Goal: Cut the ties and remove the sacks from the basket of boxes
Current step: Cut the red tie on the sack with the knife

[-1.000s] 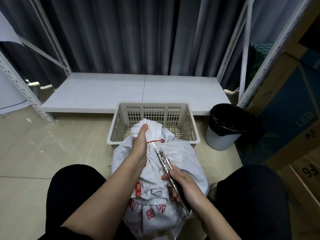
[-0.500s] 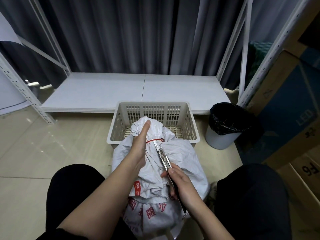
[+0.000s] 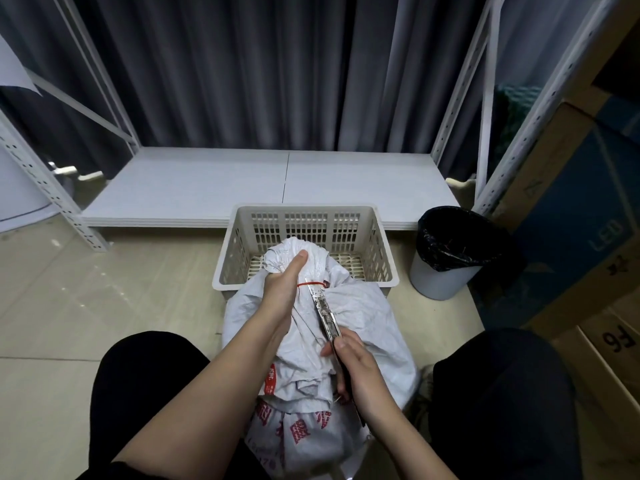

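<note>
Sack [image 3: 349, 317] lies on the floor against the basket [image 3: 239, 237], red tie [image 3: 311, 284] round its neck. Left hand [image 3: 280, 289] grips the neck; right hand [image 3: 360, 372] grips a blade [image 3: 323, 310] touching the tie. Black-lined bin [image 3: 446, 261] stands beside the basket.

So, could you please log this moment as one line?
left hand: grips white woven sack neck | right hand: holds metal cutter at red tie | tie uncut

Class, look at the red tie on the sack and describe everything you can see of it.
The red tie is a thin red band cinched round the gathered neck of the white woven sack, uncut. It lies roughly level, in front of the basket. The left hand grips the neck and covers its left end. The blade, held by the right hand, has its tip at it.
</note>
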Demonstrator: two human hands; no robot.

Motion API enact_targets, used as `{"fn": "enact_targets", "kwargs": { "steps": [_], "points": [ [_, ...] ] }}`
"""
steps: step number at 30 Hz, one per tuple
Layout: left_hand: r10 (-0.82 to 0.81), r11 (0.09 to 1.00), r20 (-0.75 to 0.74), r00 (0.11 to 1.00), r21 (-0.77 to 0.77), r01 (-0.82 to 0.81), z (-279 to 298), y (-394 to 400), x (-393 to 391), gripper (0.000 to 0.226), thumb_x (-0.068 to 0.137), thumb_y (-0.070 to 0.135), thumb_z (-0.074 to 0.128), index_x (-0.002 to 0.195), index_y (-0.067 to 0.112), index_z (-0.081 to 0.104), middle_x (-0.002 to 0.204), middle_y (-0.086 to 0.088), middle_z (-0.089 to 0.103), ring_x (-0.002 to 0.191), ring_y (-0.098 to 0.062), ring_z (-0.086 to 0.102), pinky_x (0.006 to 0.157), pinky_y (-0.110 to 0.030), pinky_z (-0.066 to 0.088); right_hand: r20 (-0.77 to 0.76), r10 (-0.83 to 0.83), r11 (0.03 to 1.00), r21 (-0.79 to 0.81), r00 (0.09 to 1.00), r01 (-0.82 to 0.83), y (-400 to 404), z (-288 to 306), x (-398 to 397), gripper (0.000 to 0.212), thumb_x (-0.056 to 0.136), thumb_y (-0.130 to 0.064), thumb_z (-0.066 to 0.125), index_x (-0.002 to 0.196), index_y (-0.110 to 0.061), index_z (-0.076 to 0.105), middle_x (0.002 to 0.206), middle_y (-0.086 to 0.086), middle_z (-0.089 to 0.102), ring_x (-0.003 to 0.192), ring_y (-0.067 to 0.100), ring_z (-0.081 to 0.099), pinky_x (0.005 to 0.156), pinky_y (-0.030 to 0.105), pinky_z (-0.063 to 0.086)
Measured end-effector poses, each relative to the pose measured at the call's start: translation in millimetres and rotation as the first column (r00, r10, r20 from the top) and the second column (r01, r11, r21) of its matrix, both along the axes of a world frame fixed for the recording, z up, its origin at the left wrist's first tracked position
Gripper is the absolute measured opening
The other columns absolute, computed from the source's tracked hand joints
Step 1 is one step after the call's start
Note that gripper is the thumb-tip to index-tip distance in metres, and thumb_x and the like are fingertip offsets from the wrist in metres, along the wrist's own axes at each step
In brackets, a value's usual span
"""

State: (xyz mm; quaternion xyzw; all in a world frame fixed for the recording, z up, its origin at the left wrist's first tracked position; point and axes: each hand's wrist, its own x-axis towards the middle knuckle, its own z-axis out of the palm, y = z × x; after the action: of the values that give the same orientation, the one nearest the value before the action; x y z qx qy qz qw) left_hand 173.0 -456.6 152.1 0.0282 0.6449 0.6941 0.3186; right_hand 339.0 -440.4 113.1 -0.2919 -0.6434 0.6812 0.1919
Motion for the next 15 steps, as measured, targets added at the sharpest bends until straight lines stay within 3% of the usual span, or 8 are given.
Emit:
{"fn": "enact_targets", "kwargs": {
  "steps": [3,6,8,11,15],
  "points": [
    [-0.004,1.000,0.025,1.000,0.017,0.004,1,-1,1,0.032,0.087,0.042,0.062,0.109,0.019,0.058,0.099,0.004,0.060,0.077,0.000,0.055,0.080,-0.026,0.038,0.018,-0.036,0.998,0.055,0.999,0.035,-2,-11,-7,0.033,0.076,-0.059,0.046,0.065,-0.035,0.065,0.104,-0.018,0.055,0.064,-0.003,0.051,0.060,0.009,0.039],
    [-0.033,0.999,0.042,0.999,0.032,0.032,5,0,3,0.037,0.090,0.040,0.058,0.120,0.018,0.055,0.106,0.004,0.058,0.078,-0.003,0.053,0.082,-0.024,0.034,0.007,-0.048,0.996,0.075,0.999,0.048,-5,-15,-11,0.034,0.077,-0.060,0.044,0.068,-0.033,0.063,0.102,-0.018,0.049,0.070,0.007,0.046,0.066,0.019,0.035],
    [-0.056,0.998,0.049,0.997,0.032,0.055,6,-1,3,0.048,0.091,0.042,0.055,0.130,0.012,0.052,0.120,0.002,0.056,0.092,-0.007,0.050,0.085,-0.024,0.033,0.002,-0.053,0.995,0.089,0.999,0.053,-5,-17,-13,0.035,0.078,-0.060,0.044,0.070,-0.031,0.062,0.100,-0.015,0.047,0.071,0.010,0.045,0.066,0.023,0.034],
    [-0.043,0.999,0.038,0.998,0.013,0.042,6,-2,1,0.055,0.091,0.046,0.055,0.133,0.010,0.051,0.130,-0.003,0.056,0.102,-0.009,0.050,0.086,-0.026,0.035,0.007,-0.051,0.993,0.108,0.999,0.050,-2,-17,-14,0.034,0.079,-0.058,0.047,0.069,-0.031,0.062,0.096,-0.011,0.047,0.070,0.008,0.045,0.063,0.020,0.033],
    [-0.022,1.000,0.036,0.999,0.010,0.022,6,-1,4,0.041,0.092,0.043,0.055,0.120,0.014,0.057,0.110,0.006,0.057,0.091,-0.008,0.055,0.083,-0.026,0.038,-0.031,-0.060,0.996,0.069,0.998,0.062,-3,-15,-10,0.029,0.089,-0.039,0.052,0.064,-0.027,0.062,0.091,-0.013,0.046,0.051,0.001,0.044,0.044,0.010,0.032]
  ]
}}
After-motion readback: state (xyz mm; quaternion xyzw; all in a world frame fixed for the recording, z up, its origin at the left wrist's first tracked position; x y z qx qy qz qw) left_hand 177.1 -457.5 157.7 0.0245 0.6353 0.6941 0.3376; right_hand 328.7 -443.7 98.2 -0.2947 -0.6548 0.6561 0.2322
